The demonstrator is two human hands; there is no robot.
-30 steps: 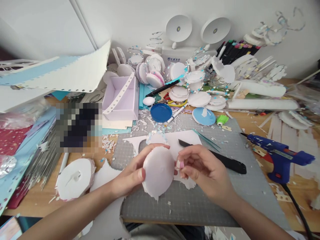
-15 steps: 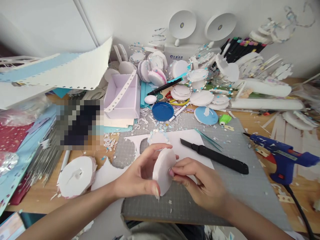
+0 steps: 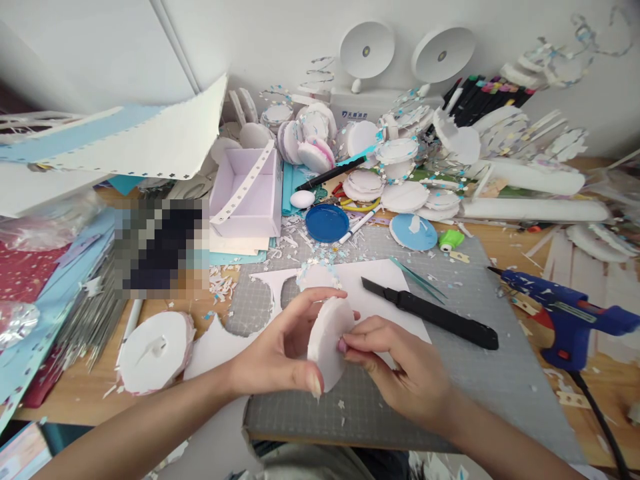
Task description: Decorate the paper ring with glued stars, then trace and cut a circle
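Observation:
A white foam disc (image 3: pixel 330 343) stands tilted on edge above the cutting mat, its flat face turned to the right. My left hand (image 3: pixel 285 353) is closed on its rim, thumb at the bottom and fingers at the top. The fingers of my right hand (image 3: pixel 395 360) are pinched together against the disc's face; a small pinkish spot shows at the fingertips, and whatever they hold is too small to make out. Behind the hands lie a white paper sheet (image 3: pixel 380 287) and a small disc edged with tiny flowers (image 3: pixel 317 275). A black utility knife (image 3: pixel 440 317) rests to the right, blade out.
The grey cutting mat (image 3: pixel 500 393) carries scraps. A blue glue gun (image 3: pixel 567 310) lies at the right, tweezers (image 3: pixel 417 279) behind the knife. Further back are a blue lid (image 3: pixel 327 223), a lilac box (image 3: pixel 245 193) and piled foam discs. Another disc (image 3: pixel 156 353) lies at left.
The view has shifted very slightly. Both hands keep the same hold, and the disc is tilted almost as before.

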